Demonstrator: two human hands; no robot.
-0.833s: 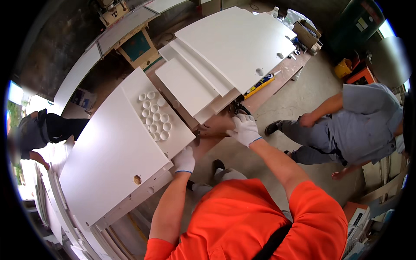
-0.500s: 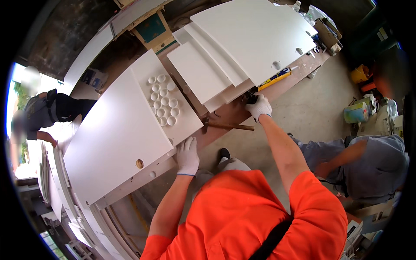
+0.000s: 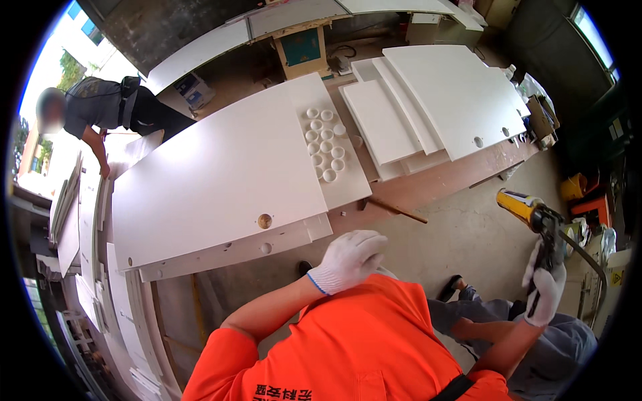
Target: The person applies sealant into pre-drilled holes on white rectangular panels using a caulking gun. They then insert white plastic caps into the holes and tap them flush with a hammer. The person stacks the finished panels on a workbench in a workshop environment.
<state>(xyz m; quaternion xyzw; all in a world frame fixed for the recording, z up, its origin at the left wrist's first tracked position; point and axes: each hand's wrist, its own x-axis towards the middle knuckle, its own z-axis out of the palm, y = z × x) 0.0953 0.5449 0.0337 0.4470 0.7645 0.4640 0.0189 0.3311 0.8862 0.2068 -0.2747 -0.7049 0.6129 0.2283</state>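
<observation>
Out at the right, my gloved right hand [image 3: 550, 284] is wrapped round the black handle of a caulking gun [image 3: 550, 224]. A yellow sealant cartridge [image 3: 518, 201] sits in the gun and points up and left; a long curved rod trails from the gun's rear. My gloved left hand [image 3: 351, 259] is raised in front of my chest, just off the table's near edge. Its fingers are loosely curled in, nothing shows in them, and the palm is hidden. Ahead of it, several small white round cups [image 3: 326, 146] stand grouped on a white board [image 3: 348, 184].
Large white panels [image 3: 221, 174] with round holes lie stacked on the table; more white boards [image 3: 441, 100] lie at its far right. A wooden stick [image 3: 399, 210] juts over the near edge. One person [image 3: 100, 107] bends at the left; another person [image 3: 555, 347] is close behind my right arm.
My right hand has lifted the caulking gun off the table and swung it right. My left hand has come off the board edge toward my chest. The view has turned.
</observation>
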